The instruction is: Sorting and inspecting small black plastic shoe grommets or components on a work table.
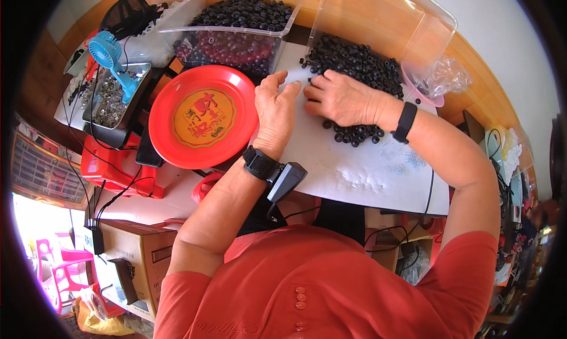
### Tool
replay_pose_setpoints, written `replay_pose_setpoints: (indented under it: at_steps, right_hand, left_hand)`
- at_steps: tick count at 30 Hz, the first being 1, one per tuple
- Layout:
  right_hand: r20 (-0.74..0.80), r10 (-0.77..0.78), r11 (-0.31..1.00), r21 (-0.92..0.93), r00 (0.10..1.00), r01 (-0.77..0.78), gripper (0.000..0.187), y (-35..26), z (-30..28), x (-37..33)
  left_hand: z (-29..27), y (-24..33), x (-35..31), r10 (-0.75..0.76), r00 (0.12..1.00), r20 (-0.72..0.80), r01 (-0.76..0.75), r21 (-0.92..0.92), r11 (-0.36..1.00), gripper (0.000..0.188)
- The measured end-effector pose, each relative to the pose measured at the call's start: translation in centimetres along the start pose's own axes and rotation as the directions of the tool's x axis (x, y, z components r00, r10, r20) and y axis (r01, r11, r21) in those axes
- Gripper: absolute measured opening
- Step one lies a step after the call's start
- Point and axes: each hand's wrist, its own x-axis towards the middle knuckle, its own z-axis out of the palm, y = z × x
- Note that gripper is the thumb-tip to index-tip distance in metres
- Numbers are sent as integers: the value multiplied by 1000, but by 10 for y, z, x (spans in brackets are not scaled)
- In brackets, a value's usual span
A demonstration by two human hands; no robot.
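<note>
Bright ltg overall — blown-out glare (31,218) at lower L, fisheye bend + blk vignette (555,8) round edges.

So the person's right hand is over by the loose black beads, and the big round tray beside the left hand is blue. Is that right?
Not quite: the head view shows that the big round tray beside the left hand is red, with a yellow-orange centre. The right hand is indeed by the loose black beads.

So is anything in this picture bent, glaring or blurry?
Head view: the wooden panel bows and black surrounds the image; glare washes out the lower left; the white tabletop looks brightly lit; the left hand and right hand look fairly sharp.
</note>
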Motion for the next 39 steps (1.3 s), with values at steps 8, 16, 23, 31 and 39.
replay_pose_setpoints:
  at_steps: [8, 16, 23, 31, 39]
  right_hand:
    - [69, 534, 839, -165, 843, -518, 19, 109, 11, -62]
    - [42, 563, 820, 92, 825, -564, 25, 58, -36, -75]
    - [-51, 216, 970, 123, 975, -209, 33, -48, -55, -57]
    - [-131, 116, 988, -91, 985, -128, 18, -54, -21, -57]
    - [-220, 492, 855, -59, 842, -515, 19, -29, -30, -77]
  left_hand:
    - [0, 6, 1, 44, 998, 36, -47, 87, 995, 46]
    - [2, 4, 2, 60, 998, 27, -62, 90, 994, 45]
    - [-1, 4, -1, 102, 994, 43, -108, 156, 982, 45]
    - [1, 2, -2, 188, 980, 67, -200, 295, 935, 46]
    - [30, 27, 7, 186, 960, 209, -265, 458, 849, 52]
